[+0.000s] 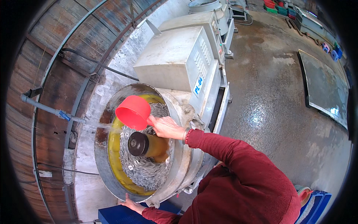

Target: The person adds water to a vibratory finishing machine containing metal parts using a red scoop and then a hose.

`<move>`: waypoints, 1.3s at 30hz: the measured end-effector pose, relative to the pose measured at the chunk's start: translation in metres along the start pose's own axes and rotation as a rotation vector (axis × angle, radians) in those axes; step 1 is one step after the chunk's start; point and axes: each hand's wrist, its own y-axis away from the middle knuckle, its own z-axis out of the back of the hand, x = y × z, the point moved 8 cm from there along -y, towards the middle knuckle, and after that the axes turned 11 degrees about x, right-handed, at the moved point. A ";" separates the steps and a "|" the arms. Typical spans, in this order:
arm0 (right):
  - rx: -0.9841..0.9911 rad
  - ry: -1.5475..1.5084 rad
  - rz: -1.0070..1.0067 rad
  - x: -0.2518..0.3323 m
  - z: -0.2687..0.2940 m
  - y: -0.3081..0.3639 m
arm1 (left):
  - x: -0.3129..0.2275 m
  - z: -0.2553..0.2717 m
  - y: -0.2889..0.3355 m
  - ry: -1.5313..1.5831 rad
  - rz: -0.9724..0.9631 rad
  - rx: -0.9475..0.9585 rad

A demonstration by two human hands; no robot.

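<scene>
Red scoop [133,112] over the drum [101,164], toward its upper rim: my right hand [166,127] is closed round the handle. Water [100,126] from a pipe [48,106] crosses the left rim — toward small grey pieces [149,174] inside. My left hand [132,204] touches the lower rim — whether gripping it, I cannot tell.

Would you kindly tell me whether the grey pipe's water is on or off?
On: a clear stream leaves the grey pipe and runs into the round tub, near the red scoop.
</scene>
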 end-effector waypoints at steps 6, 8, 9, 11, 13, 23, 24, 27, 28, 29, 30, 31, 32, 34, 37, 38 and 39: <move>-0.050 -0.008 0.016 -0.004 0.006 0.001 | -0.036 -0.023 0.044 0.279 0.002 0.205; -0.071 -0.025 0.031 -0.001 0.006 0.003 | -0.024 -0.011 0.030 0.255 -0.148 0.201; -0.069 -0.023 0.015 -0.004 0.002 0.003 | -0.016 -0.011 0.026 0.314 -0.100 0.172; -0.104 -0.021 0.019 -0.008 0.005 0.000 | -0.015 -0.018 0.025 0.373 -0.024 0.202; -0.100 -0.024 0.033 -0.007 0.003 -0.001 | -0.007 -0.018 0.014 0.361 0.040 0.202; -0.060 -0.025 0.004 -0.011 0.000 -0.002 | -0.008 -0.018 0.015 0.383 -0.075 0.191; -0.050 -0.024 -0.002 -0.011 -0.001 -0.002 | -0.006 -0.018 0.015 0.356 -0.034 0.175; -0.017 -0.027 -0.032 -0.010 -0.003 -0.003 | -0.002 -0.012 0.014 0.343 -0.052 0.175; -0.008 -0.029 -0.042 -0.010 -0.004 -0.004 | -0.004 -0.010 0.014 0.349 -0.082 0.185; -0.012 -0.032 -0.037 -0.011 -0.003 -0.003 | -0.012 -0.014 0.020 0.336 -0.092 0.184; -0.013 -0.027 -0.031 -0.009 -0.002 -0.003 | -0.021 -0.018 0.027 0.353 -0.088 0.197; -0.011 -0.019 -0.025 -0.007 0.000 -0.002 | -0.031 -0.021 0.038 0.370 -0.082 0.209; -0.011 -0.012 -0.020 -0.006 0.001 -0.002 | -0.035 -0.022 0.043 0.388 -0.076 0.222; -0.021 -0.013 -0.001 -0.003 0.001 -0.001 | -0.024 -0.018 0.038 0.385 -0.025 0.187; -0.024 -0.021 -0.007 -0.003 0.001 -0.001 | -0.024 -0.016 0.040 0.353 0.037 0.174; -0.025 -0.023 -0.014 -0.004 0.002 -0.001 | -0.027 -0.019 0.042 0.339 0.054 0.179; -0.042 -0.034 -0.011 -0.006 0.003 -0.001 | -0.025 -0.018 0.040 0.320 0.018 0.155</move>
